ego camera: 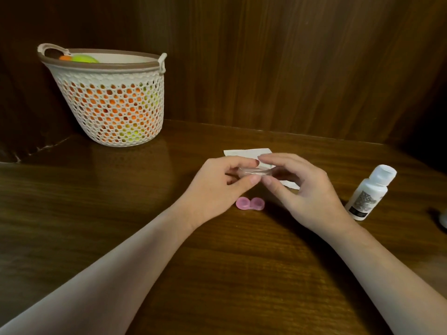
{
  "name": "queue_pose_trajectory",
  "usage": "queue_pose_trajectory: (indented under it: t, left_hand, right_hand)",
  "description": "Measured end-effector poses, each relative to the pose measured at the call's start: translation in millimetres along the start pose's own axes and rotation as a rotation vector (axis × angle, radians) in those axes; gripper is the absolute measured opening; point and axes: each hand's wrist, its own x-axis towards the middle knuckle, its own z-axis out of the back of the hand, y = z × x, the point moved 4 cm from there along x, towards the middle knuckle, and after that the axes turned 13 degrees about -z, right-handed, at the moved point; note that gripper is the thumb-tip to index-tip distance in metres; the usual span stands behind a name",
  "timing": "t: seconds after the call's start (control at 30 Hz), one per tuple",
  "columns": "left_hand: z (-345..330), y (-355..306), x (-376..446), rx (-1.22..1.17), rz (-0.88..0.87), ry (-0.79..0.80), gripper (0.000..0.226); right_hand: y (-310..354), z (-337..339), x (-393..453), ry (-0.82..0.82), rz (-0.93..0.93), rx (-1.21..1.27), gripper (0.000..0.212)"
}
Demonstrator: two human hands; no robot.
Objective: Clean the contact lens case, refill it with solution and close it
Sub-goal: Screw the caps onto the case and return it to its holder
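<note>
From the head camera, your left hand point(217, 183) and right hand point(302, 189) meet above the bench point(96, 213), both raised off the wood. Between them you hold a small clear plastic piece point(254, 172), flat and glassy; whether it is a lid or a tray of the case cannot be told. Your left hand pinches its near-left edge between thumb and curled forefinger. Your right hand's fingers arch over its top while the thumb comes up from below, so both hands are partly closed around that one piece.

The pink contact lens case point(250, 203) lies on the bench just below and between your hands, touching neither, its two round wells side by side.

The white solution bottle point(370, 192) stands tilted-looking to your right, cap on, well clear of your right hand. Its label carries a grey printed picture and a dark band with small writing too blurred to read.

A white tissue point(244, 153) lies flat beyond your hands, which hide most of it. At the far left stands a white perforated basket point(111, 102) with a brown rim, orange and yellow-green things showing through its holes. A pale object point(443, 220) is cut off at the right edge
</note>
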Motion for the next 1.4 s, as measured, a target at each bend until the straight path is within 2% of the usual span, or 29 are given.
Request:
queue_pose_trajectory:
  t: [0.23,0.47,0.6,0.67,0.77,0.87,1.0,1.1,1.23,1.4]
  left_hand:
    - [3,1,-2,-0.157,0.04,-0.04,0.045]
    - [2,4,-3,-0.153,0.084,-0.062,0.039]
    - [-1,2,-5,-0.153,0.124,-0.045,0.038]
    - [0,1,-6,-0.158,0.15,-0.046,0.037]
    - [-2,-1,-7,-0.211,0.175,-0.043,0.036]
    - [-3,-1,-7,-0.263,0.175,-0.048,0.039]
    - [2,0,-4,-0.405,0.164,-0.008,0.056]
    - [4,3,-2,-0.43,0.152,0.037,0.066]
    - [1,5,-4,-0.413,0.128,0.157,0.06]
    - [-2,3,-4,-0.388,0.119,0.168,0.043]
  right_hand:
    - [-2,6,2,-0.048,0.058,-0.019,0.029]
    - [20,3,-2,-0.013,0.205,-0.245,0.028]
    - [25,-6,3,0.08,0.109,-0.522,0.027]
    - [27,-10,3,0.093,0.079,-0.58,0.031]
    - [30,-9,1,0.043,0.078,-0.565,0.033]
    - [28,-7,-1,-0.014,0.082,-0.494,0.027]
    - [24,3,-2,-0.148,0.116,-0.265,0.021]
    - [18,7,1,-0.18,0.111,-0.187,0.021]
    - [9,9,4,-0.207,0.036,-0.097,0.022]
    - [0,17,6,-0.285,-0.075,0.006,0.014]
